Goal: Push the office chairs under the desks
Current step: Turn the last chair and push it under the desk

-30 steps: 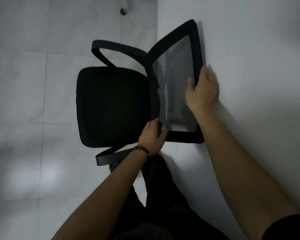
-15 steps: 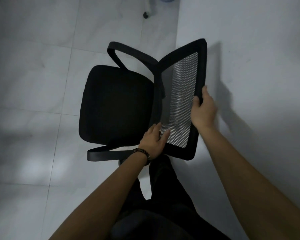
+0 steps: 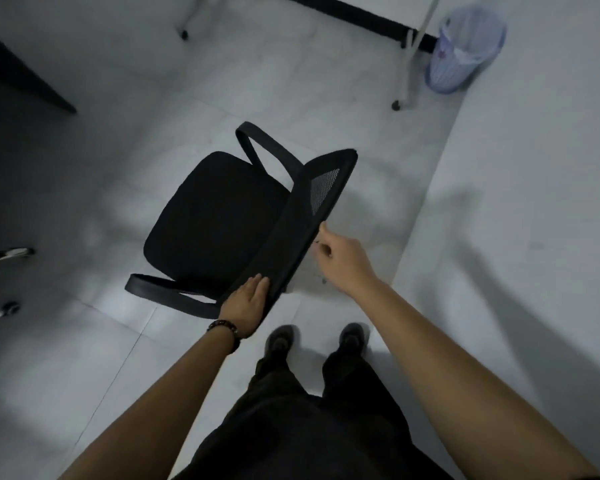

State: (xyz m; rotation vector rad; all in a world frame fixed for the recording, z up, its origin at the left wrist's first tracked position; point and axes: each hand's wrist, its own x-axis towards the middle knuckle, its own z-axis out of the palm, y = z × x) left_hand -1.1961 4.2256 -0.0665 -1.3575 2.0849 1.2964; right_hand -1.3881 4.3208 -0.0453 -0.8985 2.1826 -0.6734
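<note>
Floor (image 3: 84, 358) of pale glossy tiles, dimly lit; plain wall (image 3: 534, 202) past the knuckles of the right hand (image 3: 342, 258). Far ahead of those fingers, a translucent bluish waste bin (image 3: 465, 46) with a liner, its reddish mark too blurred to read. Just left of it, a white desk leg (image 3: 411, 64) on a dark foot; a second leg (image 3: 189, 24) further left. Well left of the left fingers (image 3: 257, 287), a dark tabletop corner (image 3: 21, 74) and the castored base (image 3: 4, 254) of another chair. Black office chair (image 3: 215, 216) on open floor, seat ahead of both hands, bare tiles between it and the desk legs. Left hand (image 3: 245, 303), beaded bracelet (image 3: 224, 327) at the wrist, flat with straight fingers against the near end of the backrest (image 3: 291, 237). Right fingers (image 3: 324, 233) loosely curled just beside the backrest's rim, one fingertip touching it; whether gripping, cannot tell.
</note>
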